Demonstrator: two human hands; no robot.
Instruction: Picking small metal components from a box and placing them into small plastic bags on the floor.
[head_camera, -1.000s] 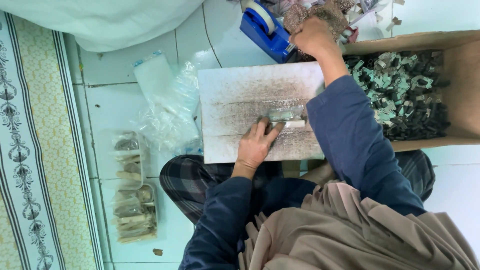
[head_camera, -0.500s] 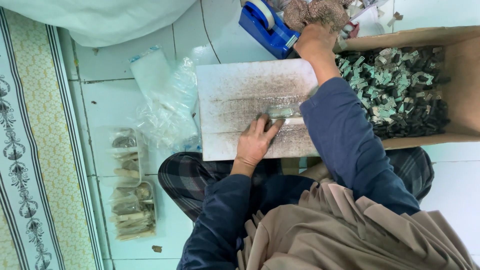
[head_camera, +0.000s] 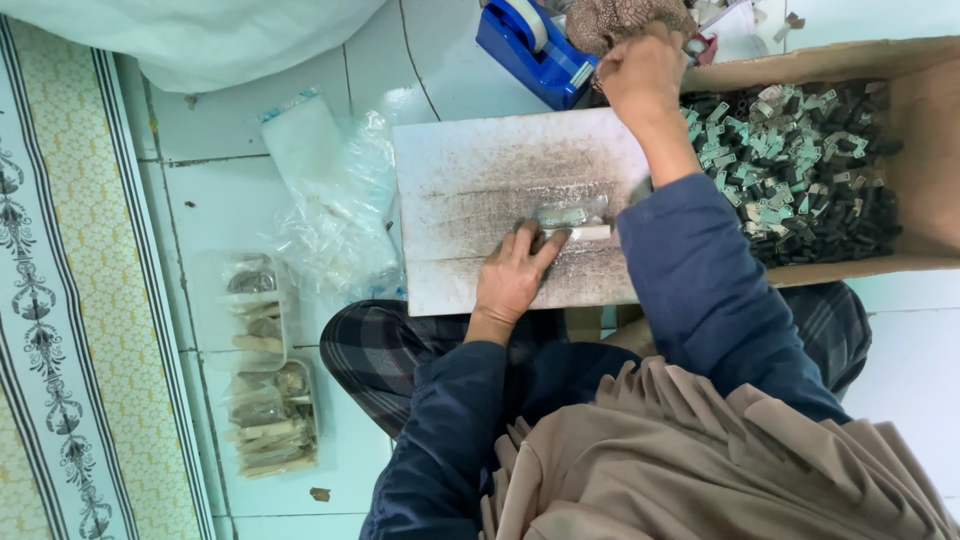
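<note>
On the board (head_camera: 480, 180) across the lap, at the middle of the view, little changed over the last second. Still pinning the small clear packet (head_camera: 572, 213) with the left hand (head_camera: 512, 278), fingers spread flat and released rather than gripping, fingertips on the packet's 7 o'clock end. Packet lying where it lay before, near the board's 3 o'clock edge, over a grey smudged band. Up at 12 o'clock, reaching with the right hand (head_camera: 640, 72) to the blue tape dispenser (head_camera: 535, 45), and now drawn slightly further up and in against its 3 o'clock end than a second ago. Fingers there clenched together; cannot tell whether any tape sits between them. Judging by that, packet kept steady under one palm while the other works at the dispenser, with nothing yet brought down to the board. At 3 o'clock of the board, touching its edge, an open cardboard box (head_camera: 900, 60) heaped with small dark and green parts (head_camera: 800, 160). At 9 o'clock, just beside the board on the tiled floor (head_camera: 200, 130), a loose heap of empty clear bags (head_camera: 330, 210); further toward 8 o'clock, well apart, filled packets (head_camera: 265, 400) laid in a column. Along the far 9 o'clock side, a patterned rug (head_camera: 60, 300).
</note>
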